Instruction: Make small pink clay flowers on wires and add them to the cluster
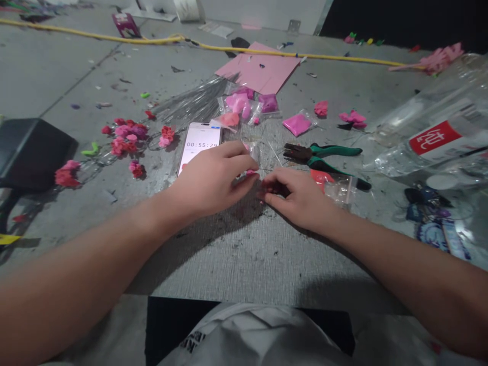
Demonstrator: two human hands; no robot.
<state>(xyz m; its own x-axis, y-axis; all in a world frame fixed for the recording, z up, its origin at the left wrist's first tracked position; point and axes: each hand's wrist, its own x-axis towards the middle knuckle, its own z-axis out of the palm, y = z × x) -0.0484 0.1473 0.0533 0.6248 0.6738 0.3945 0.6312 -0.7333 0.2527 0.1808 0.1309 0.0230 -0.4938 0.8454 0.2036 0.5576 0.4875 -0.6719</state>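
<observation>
My left hand (213, 178) is closed in a pinch, with a small piece of pink clay (249, 172) showing between thumb and forefinger. Close beside it, my right hand (301, 195) has its fingers curled together at the tips; what they hold is too small to make out. A phone (199, 140) with a running timer lies partly behind my left hand. Just beyond my right hand are pliers (324, 152) with green and black handles. A clear bag with red clay (322, 178) lies against the right hand's far side.
Bags of pink clay (297, 123) and a bundle of thin wires (194, 104) lie farther back. Red and pink clay flowers (125, 137) are at left, near a black box-like object (36, 152). Plastic bottles (430, 142) lie at right. A yellow cable (244, 48) crosses the back.
</observation>
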